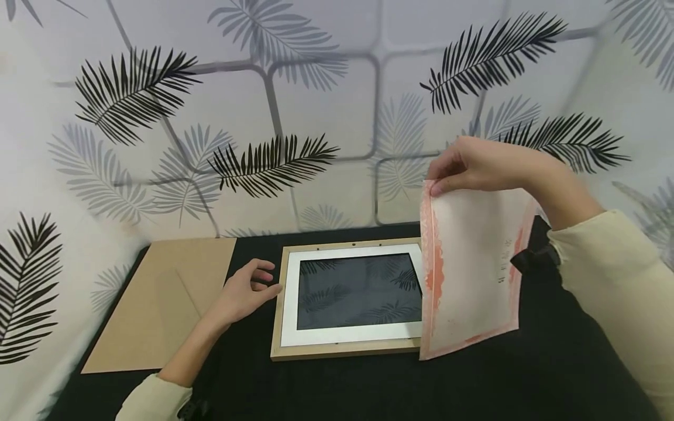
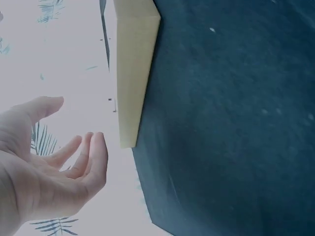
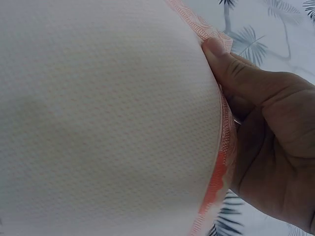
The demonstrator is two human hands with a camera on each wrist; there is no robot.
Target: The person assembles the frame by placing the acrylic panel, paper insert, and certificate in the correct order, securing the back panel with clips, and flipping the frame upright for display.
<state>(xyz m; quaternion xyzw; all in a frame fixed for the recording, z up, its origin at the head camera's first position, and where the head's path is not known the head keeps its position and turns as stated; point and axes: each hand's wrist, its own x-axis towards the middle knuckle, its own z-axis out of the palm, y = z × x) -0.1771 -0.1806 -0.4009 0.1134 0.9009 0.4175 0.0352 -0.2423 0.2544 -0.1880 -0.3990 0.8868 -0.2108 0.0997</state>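
My right hand (image 1: 481,166) pinches the upper edge of a paper certificate (image 1: 468,263) with a pink-red patterned border and small dark print at one side. The sheet hangs upright and covers the right end of a wooden picture frame (image 1: 344,352). In the right wrist view, the thumb (image 3: 216,49) presses on the certificate's border. The frame lies flat, with a white mat (image 1: 321,336) around a dark, reflective middle (image 1: 358,292). Beside the frame's left edge is my left hand (image 1: 247,289), fingers loosely bent and holding nothing.
A brown backing board (image 1: 158,304) lies at the left, partly behind my left forearm. Black cloth (image 1: 368,389) covers the table. Behind it hangs a pale curtain (image 1: 326,105) printed with leaves.
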